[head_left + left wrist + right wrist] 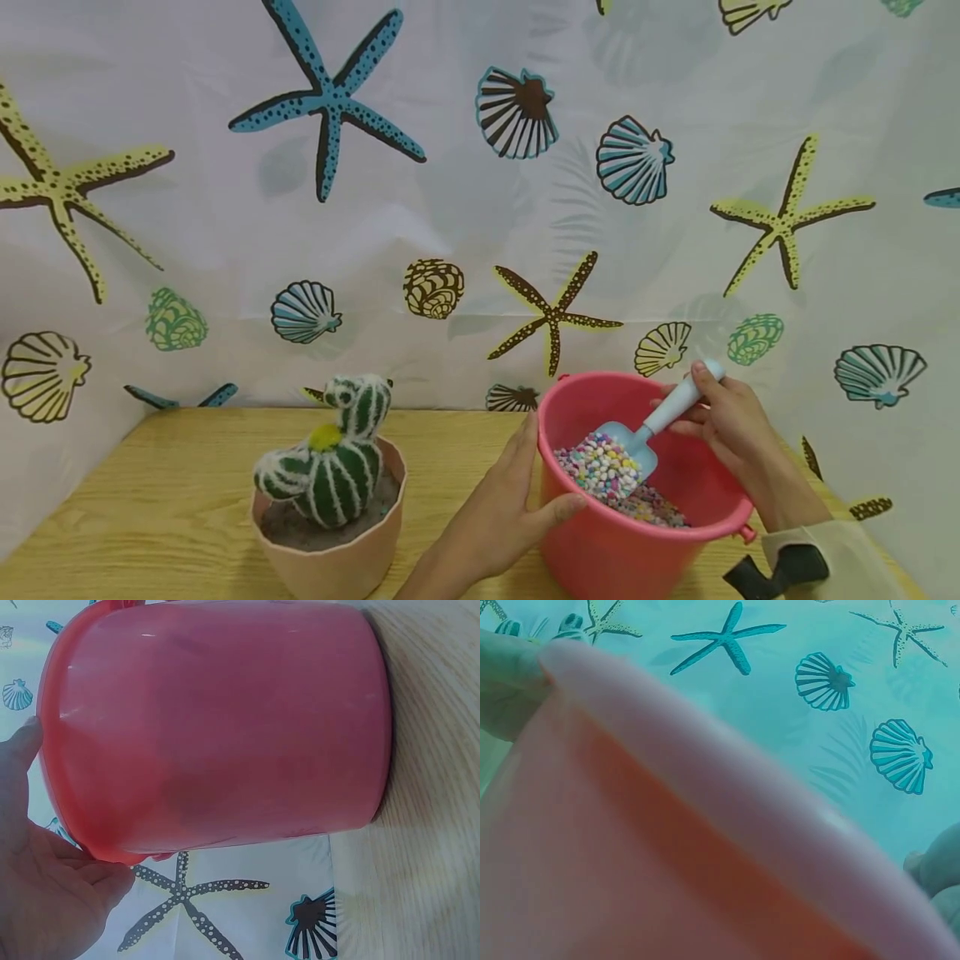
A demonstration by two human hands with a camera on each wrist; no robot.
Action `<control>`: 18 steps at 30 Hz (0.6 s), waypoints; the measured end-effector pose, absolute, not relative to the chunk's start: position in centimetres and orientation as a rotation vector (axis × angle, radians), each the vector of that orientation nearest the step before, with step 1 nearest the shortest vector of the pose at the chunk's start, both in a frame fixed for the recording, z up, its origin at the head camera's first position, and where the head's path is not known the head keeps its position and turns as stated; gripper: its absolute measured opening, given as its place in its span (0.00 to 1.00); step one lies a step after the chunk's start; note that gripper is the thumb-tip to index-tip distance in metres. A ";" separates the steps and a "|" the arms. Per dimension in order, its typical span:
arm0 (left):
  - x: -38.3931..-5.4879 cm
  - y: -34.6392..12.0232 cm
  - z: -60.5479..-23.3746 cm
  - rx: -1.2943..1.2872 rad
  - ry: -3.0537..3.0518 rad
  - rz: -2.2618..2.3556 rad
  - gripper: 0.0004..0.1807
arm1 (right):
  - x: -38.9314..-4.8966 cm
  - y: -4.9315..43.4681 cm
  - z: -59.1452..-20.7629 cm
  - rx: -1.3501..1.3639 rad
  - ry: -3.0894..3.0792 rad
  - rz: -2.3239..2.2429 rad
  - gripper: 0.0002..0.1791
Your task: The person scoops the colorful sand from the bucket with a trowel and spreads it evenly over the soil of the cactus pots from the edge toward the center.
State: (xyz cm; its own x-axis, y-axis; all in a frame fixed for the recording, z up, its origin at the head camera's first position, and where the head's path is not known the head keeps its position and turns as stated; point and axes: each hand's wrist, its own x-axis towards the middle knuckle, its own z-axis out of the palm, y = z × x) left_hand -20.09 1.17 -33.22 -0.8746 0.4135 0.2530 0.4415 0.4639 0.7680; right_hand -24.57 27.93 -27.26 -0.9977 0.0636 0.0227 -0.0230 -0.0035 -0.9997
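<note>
A pink bucket (622,554) with small multicoloured pellets (652,506) in it stands on the table. My right hand (731,417) grips the pale handle of a light-blue scoop (645,437) inside the bucket. Pellets fill the scoop's tilted blade, which is over the bucket's left inner side. My left hand (506,508) lies against the outside of the bucket at its left, thumb and fingers spread along the rim. In the left wrist view the left hand (56,892) touches the bucket's rim (64,750). The bucket's rim (727,772) fills much of the right wrist view, hiding the blade there.
To the left, a knitted-looking green cactus (341,479) with a yellow flower stands in a peach pot (330,567). Both are on a wooden table (172,492). Behind hangs a white cloth (450,208) printed with starfish and shells.
</note>
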 end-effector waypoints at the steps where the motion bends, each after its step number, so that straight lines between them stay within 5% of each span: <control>1: -20.1 1.1 -33.3 -0.779 -2.660 -1.408 0.53 | -24.6 27.9 -27.3 -0.044 -2.165 2.185 0.16; 18: -19.7 0.8 -33.5 -0.829 -2.633 -1.341 0.53 | -24.5 28.0 -27.3 -0.061 -2.036 2.227 0.16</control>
